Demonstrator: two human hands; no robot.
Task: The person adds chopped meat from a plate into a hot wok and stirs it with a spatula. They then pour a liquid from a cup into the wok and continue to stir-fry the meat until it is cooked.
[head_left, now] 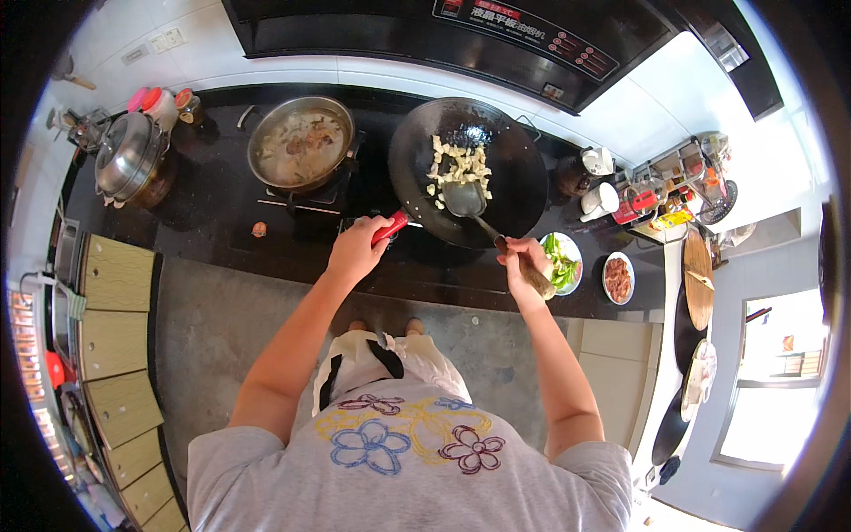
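Note:
A large black wok sits over the stove in front of me. My left hand is closed round its red handle. In my right hand is the long handle of a metal wok spatula. The spatula's blade rests in the wok against pale, chopped pieces of food, which lie in a loose heap in the middle of the pan. Close beside my right hand stands a white plate of cut green vegetables, partly hidden by that hand.
A steel pot of cloudy broth stands on the left burner. Far left is a lidded steel pot near several jars. At right are a bowl of sliced meat, white cups and a seasoning rack. The black range hood overhangs the back.

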